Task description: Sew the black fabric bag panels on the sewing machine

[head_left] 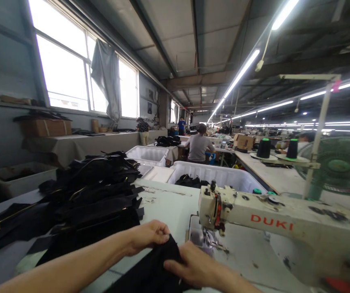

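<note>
A piece of black fabric [155, 266] spans my two hands at the front of the sewing table [159, 207]. My left hand [150, 235] pinches its upper corner between thumb and fingers. Lower down on the right, my right hand [193, 262] grips the same piece, thumb on top and the other fingers mostly hidden. Just beyond my right hand stands a sewing machine [272, 219] marked DUKI, its needle and presser foot [210, 238] apart from the fabric. To the left of my hands lies a tall heap of black fabric pieces [98, 195], some with gold-coloured zips.
White plastic bins [220, 173] stand behind the table, one with black pieces inside. Thread cones [264, 148] sit on a stand at the right, near a large fan [340, 165]. A seated person [199, 146] works farther back. A cardboard box [45, 127] rests by the windows.
</note>
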Demonstrator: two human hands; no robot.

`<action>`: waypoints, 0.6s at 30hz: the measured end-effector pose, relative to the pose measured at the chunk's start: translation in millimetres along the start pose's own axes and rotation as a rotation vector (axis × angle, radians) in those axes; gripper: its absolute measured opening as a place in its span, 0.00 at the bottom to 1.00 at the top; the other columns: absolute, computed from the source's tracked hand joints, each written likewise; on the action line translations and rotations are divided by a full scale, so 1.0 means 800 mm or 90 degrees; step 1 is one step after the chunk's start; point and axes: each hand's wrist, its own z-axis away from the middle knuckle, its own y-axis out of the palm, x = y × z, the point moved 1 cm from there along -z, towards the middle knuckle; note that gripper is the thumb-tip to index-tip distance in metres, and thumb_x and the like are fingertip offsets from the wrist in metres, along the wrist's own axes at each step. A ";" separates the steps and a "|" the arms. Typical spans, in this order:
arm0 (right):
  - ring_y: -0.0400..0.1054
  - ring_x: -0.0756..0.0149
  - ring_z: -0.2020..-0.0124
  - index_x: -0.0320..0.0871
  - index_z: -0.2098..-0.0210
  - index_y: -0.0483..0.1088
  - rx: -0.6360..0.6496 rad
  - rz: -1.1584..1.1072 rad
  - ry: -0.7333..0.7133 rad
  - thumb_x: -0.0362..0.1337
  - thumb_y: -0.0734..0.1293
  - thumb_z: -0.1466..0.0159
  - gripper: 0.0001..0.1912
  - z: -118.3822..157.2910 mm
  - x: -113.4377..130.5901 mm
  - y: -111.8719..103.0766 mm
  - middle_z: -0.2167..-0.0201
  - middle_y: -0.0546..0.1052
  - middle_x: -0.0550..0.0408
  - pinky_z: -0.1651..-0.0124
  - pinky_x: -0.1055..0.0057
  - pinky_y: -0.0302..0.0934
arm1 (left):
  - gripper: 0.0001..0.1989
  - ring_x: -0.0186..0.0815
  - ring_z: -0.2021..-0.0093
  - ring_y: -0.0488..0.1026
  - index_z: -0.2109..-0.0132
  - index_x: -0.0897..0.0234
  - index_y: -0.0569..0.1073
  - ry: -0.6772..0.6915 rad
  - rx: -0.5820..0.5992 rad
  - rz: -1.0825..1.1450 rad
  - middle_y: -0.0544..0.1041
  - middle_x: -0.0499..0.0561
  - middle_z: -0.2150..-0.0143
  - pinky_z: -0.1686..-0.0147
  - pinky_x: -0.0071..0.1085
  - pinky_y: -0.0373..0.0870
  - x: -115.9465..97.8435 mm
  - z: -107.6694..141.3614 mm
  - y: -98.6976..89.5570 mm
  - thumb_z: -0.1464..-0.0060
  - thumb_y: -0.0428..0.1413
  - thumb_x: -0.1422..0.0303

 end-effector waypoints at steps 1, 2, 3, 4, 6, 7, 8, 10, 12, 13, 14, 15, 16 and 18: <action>0.62 0.71 0.82 0.42 0.80 0.65 -0.036 -0.033 0.048 0.45 0.64 0.35 0.20 0.000 0.000 0.018 0.84 0.67 0.59 0.81 0.77 0.47 | 0.21 0.29 0.78 0.65 0.68 0.67 0.70 -0.015 0.021 -0.060 0.68 0.43 0.77 0.76 0.26 0.61 -0.001 -0.012 -0.006 0.47 0.60 0.51; 0.65 0.69 0.80 0.41 0.77 0.68 -0.077 -0.063 0.100 0.42 0.62 0.33 0.18 -0.001 0.000 0.036 0.81 0.71 0.57 0.81 0.77 0.49 | 0.18 0.29 0.77 0.66 0.68 0.68 0.71 -0.024 0.043 -0.122 0.69 0.43 0.76 0.74 0.27 0.64 -0.001 -0.027 -0.010 0.43 0.58 0.55; 0.67 0.67 0.77 0.40 0.73 0.69 -0.117 -0.090 0.148 0.40 0.60 0.32 0.16 -0.003 0.000 0.052 0.78 0.74 0.55 0.80 0.76 0.51 | 0.15 0.30 0.75 0.69 0.68 0.68 0.71 -0.021 0.059 -0.181 0.71 0.44 0.74 0.72 0.29 0.67 -0.002 -0.042 -0.011 0.40 0.57 0.59; 0.70 0.65 0.74 0.39 0.71 0.70 -0.150 -0.112 0.190 0.39 0.59 0.32 0.16 -0.005 -0.002 0.067 0.75 0.75 0.52 0.78 0.76 0.53 | 0.14 0.32 0.71 0.71 0.66 0.68 0.72 -0.008 0.073 -0.234 0.72 0.46 0.70 0.68 0.31 0.70 -0.003 -0.057 -0.011 0.39 0.57 0.61; 0.72 0.62 0.69 0.38 0.69 0.71 -0.205 -0.141 0.262 0.37 0.60 0.32 0.13 -0.007 -0.012 0.086 0.71 0.77 0.49 0.75 0.75 0.55 | 0.11 0.35 0.64 0.73 0.63 0.68 0.73 0.040 0.108 -0.323 0.75 0.49 0.64 0.61 0.36 0.71 -0.004 -0.085 0.000 0.38 0.56 0.63; 0.72 0.61 0.68 0.38 0.69 0.72 -0.225 -0.152 0.292 0.36 0.60 0.33 0.12 -0.005 -0.019 0.091 0.70 0.77 0.48 0.74 0.74 0.56 | 0.10 0.36 0.61 0.73 0.62 0.67 0.73 0.071 0.129 -0.360 0.75 0.50 0.62 0.58 0.38 0.71 -0.004 -0.097 0.008 0.38 0.56 0.63; 0.72 0.61 0.68 0.38 0.68 0.72 -0.240 -0.161 0.317 0.35 0.61 0.34 0.10 -0.001 -0.028 0.092 0.70 0.77 0.48 0.73 0.74 0.56 | 0.09 0.37 0.60 0.73 0.61 0.67 0.73 0.104 0.152 -0.390 0.75 0.51 0.61 0.56 0.39 0.70 -0.004 -0.106 0.019 0.38 0.56 0.64; 0.71 0.62 0.70 0.38 0.68 0.72 -0.255 -0.179 0.355 0.33 0.62 0.36 0.08 0.012 -0.048 0.090 0.72 0.77 0.51 0.73 0.74 0.56 | 0.09 0.38 0.57 0.73 0.61 0.66 0.74 0.171 0.194 -0.434 0.75 0.51 0.60 0.52 0.42 0.68 -0.002 -0.120 0.040 0.39 0.57 0.63; 0.70 0.63 0.73 0.39 0.72 0.71 -0.254 -0.191 0.380 0.32 0.64 0.39 0.07 0.029 -0.066 0.084 0.76 0.75 0.53 0.74 0.74 0.54 | 0.09 0.40 0.53 0.71 0.62 0.66 0.74 0.231 0.220 -0.453 0.75 0.52 0.58 0.49 0.45 0.66 0.003 -0.130 0.058 0.40 0.57 0.63; 0.69 0.64 0.75 0.39 0.75 0.69 -0.251 -0.193 0.389 0.32 0.65 0.40 0.07 0.037 -0.074 0.082 0.79 0.73 0.55 0.75 0.74 0.53 | 0.10 0.41 0.52 0.71 0.62 0.66 0.74 0.254 0.229 -0.454 0.75 0.52 0.57 0.49 0.45 0.65 0.006 -0.135 0.065 0.40 0.57 0.63; 0.68 0.64 0.76 0.40 0.76 0.68 -0.249 -0.192 0.395 0.31 0.66 0.42 0.07 0.044 -0.080 0.079 0.80 0.72 0.56 0.75 0.74 0.52 | 0.10 0.41 0.52 0.71 0.62 0.67 0.73 0.271 0.237 -0.450 0.75 0.53 0.57 0.49 0.44 0.66 0.009 -0.140 0.071 0.40 0.57 0.63; 0.68 0.64 0.76 0.40 0.76 0.68 -0.249 -0.189 0.398 0.31 0.66 0.43 0.06 0.050 -0.084 0.077 0.81 0.71 0.57 0.75 0.74 0.51 | 0.10 0.40 0.54 0.71 0.63 0.67 0.73 0.281 0.243 -0.443 0.75 0.52 0.57 0.51 0.43 0.67 0.011 -0.144 0.074 0.40 0.57 0.63; 0.68 0.64 0.75 0.41 0.75 0.68 -0.252 -0.186 0.398 0.31 0.67 0.44 0.04 0.055 -0.086 0.075 0.80 0.71 0.58 0.75 0.74 0.51 | 0.11 0.39 0.56 0.72 0.63 0.67 0.73 0.285 0.244 -0.431 0.75 0.52 0.58 0.53 0.41 0.68 0.012 -0.147 0.076 0.40 0.57 0.62; 0.68 0.63 0.73 0.42 0.71 0.69 -0.256 -0.185 0.394 0.34 0.68 0.44 0.03 0.064 -0.087 0.073 0.78 0.72 0.58 0.73 0.73 0.53 | 0.11 0.37 0.59 0.72 0.63 0.67 0.73 0.284 0.229 -0.401 0.75 0.52 0.60 0.56 0.39 0.69 0.011 -0.148 0.075 0.40 0.57 0.62</action>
